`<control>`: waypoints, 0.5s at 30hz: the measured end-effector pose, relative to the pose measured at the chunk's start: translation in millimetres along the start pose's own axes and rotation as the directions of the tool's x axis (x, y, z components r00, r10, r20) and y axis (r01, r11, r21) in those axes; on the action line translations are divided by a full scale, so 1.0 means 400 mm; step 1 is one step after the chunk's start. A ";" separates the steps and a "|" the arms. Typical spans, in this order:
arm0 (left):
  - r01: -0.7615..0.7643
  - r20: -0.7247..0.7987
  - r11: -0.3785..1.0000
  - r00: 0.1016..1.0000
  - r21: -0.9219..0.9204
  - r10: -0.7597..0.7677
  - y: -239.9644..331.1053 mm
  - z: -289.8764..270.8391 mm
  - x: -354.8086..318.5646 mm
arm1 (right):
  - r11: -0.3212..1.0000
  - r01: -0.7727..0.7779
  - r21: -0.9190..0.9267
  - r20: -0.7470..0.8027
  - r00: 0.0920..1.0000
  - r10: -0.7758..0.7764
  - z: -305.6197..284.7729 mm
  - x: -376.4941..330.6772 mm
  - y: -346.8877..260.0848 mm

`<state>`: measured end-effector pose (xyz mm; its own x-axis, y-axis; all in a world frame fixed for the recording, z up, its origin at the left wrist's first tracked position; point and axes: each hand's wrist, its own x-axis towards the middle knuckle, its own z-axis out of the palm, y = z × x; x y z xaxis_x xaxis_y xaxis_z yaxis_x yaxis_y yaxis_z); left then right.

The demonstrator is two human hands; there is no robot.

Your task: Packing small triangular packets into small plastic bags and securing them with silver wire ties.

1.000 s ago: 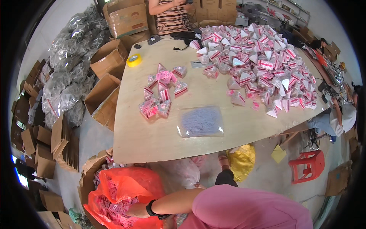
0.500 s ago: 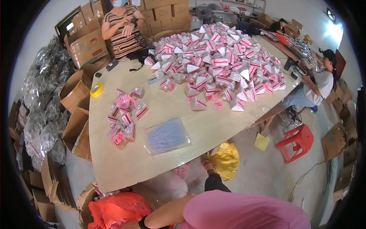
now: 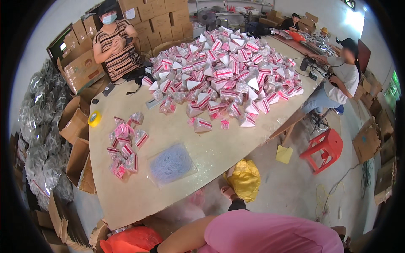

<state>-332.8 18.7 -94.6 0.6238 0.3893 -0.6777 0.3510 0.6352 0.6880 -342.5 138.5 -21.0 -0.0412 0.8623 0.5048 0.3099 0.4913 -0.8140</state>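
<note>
A bare forearm of mine [image 3: 187, 237] with a black wristband reaches down past the lower edge, beside an orange-red plastic bag [image 3: 130, 241]. Its hand is out of the picture, and so is the other hand. On the table [image 3: 211, 147], a clear bag of thin pale-blue strands [image 3: 172, 163] lies near the front edge. Left of it sits a small cluster of clear pyramid-shaped packets with pink-and-white labels [image 3: 125, 145]. A large heap of similar packets [image 3: 228, 76] covers the table's far middle.
Tape roll [image 3: 95, 119] at the table's left edge; open cartons [image 3: 78, 162] beside it. A masked person [image 3: 118, 46] stands across the table; another [image 3: 344, 71] sits right. A red stool [image 3: 322, 149] and yellow bag [image 3: 244, 181] are on the floor.
My view has shifted, so the table's contents appear further left. The orange-red bag and my wristband sit lower in the picture. The masked person's hands have moved from the wrist to the chest.
</note>
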 end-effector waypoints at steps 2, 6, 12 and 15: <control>0.002 -0.014 1.000 1.000 0.001 -0.002 0.006 0.000 -0.005 | 0.995 0.030 0.092 -0.092 0.996 -0.022 -0.017 0.002 -0.027; -0.026 -0.060 0.996 0.998 -0.088 0.021 -0.005 -0.017 -0.016 | 0.897 -0.042 0.440 -0.097 0.991 0.094 -0.120 -0.041 -0.145; -0.010 -0.047 0.993 0.999 -0.119 0.004 0.009 0.032 -0.005 | 0.735 -0.388 0.556 -0.027 0.875 0.483 -0.478 -0.164 -0.190; -0.035 0.090 0.994 0.995 -0.105 0.044 0.071 0.105 -0.019 | 0.706 -0.364 0.608 -0.155 0.817 0.555 -0.565 -0.220 -0.165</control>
<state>-298.3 5.9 -59.0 0.6993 0.3554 -0.6202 0.2539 0.6877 0.6802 -144.6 2.2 53.3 0.2859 0.9582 0.0050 -0.3434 0.1073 -0.9331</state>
